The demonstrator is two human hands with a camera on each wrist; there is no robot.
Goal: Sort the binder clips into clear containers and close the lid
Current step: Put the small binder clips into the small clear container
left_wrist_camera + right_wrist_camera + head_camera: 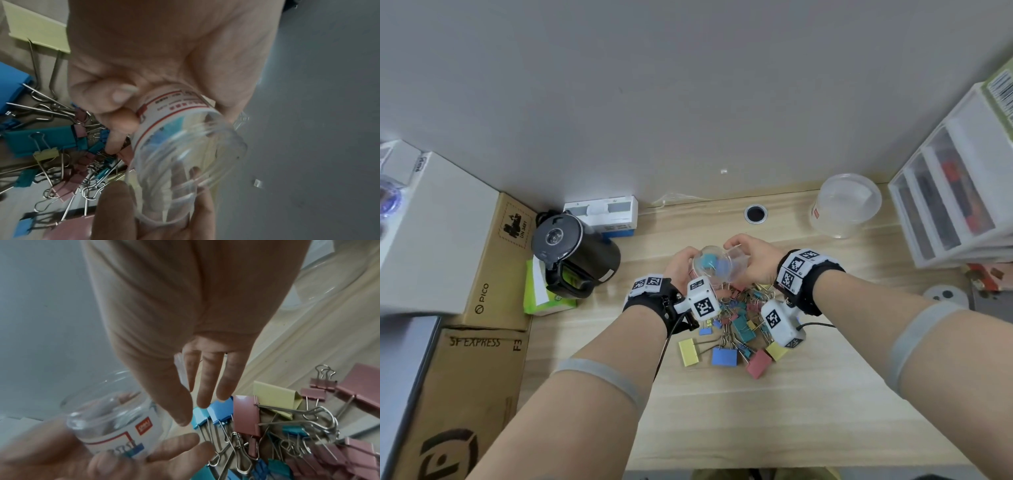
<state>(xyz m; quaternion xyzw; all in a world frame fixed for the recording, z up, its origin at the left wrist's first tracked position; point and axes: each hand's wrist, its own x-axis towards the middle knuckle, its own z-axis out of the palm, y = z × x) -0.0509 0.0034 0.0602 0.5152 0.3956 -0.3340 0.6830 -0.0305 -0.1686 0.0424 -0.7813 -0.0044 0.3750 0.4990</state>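
Both hands meet above the wooden desk (825, 394) on a small clear jar (710, 265) with a red-and-white label (164, 120); blue clips show inside it. My left hand (681, 262) grips the labelled body (115, 423), fingers curled round it. My right hand (751, 257) holds a clear lid-like piece (738, 262) at the jar's mouth (174, 186), thumb (115, 211) on one side and fingers on the other. Under the hands lies a pile of binder clips (739, 325) in blue, teal, pink and yellow, large and small (267, 418).
A bigger clear lidded tub (846, 205) stands at the back right beside a white drawer unit (955, 192). A black kettle (575, 250), a green packet (541, 294) and cardboard boxes (493, 260) line the left side. A cable hole (755, 213) sits behind the hands.
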